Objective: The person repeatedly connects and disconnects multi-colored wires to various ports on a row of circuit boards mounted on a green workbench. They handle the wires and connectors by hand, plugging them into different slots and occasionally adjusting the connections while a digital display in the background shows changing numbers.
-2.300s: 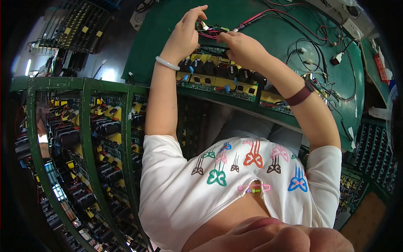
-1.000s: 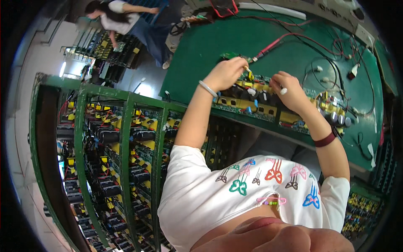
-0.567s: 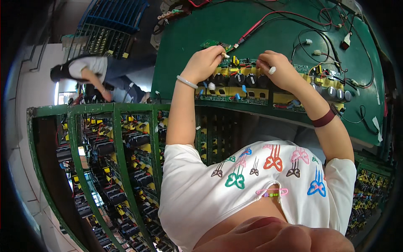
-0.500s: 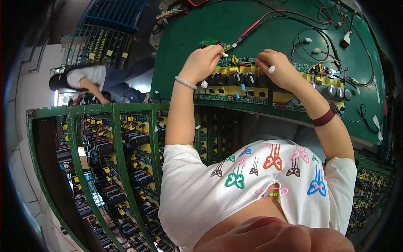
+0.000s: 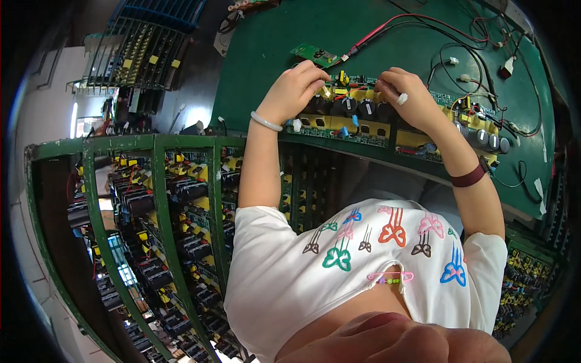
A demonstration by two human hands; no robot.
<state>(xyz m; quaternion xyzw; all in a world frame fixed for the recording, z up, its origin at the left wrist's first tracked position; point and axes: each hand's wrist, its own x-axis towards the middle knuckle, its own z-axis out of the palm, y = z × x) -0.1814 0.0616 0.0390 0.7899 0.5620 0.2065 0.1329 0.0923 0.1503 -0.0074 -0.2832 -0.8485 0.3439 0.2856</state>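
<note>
L hand (image 5: 295, 91): fingertips pinched tog., apparently on small pale conn. (image 5: 327, 92), just over left part of long PCB (image 5: 357, 140). R hand (image 5: 413, 109): fingers curled in, over right end of same PCB, w/ white plug (image 5: 402, 98) poking out at fingers; can't tell if touching any part under fingertips.

Long PCB: flat on green bench (image 5: 266, 54), along near edge. On it, row of black caps (image 5: 367, 109) + blue conn. (image 5: 345, 131). Another white plug (image 5: 296, 125) at its left end, nr L wrist. Pale bangle (image 5: 266, 122) on L wrist, dark red band (image 5: 469, 177) on R.

Beyond L hand: small green PCB (image 5: 318, 54), red lead (image 5: 372, 34) end just beside. More PCBs (image 5: 481, 139) to right, past R hand. Far left: green metal rack (image 5: 124, 143), loaded w/ boards + black cyl. parts.
</note>
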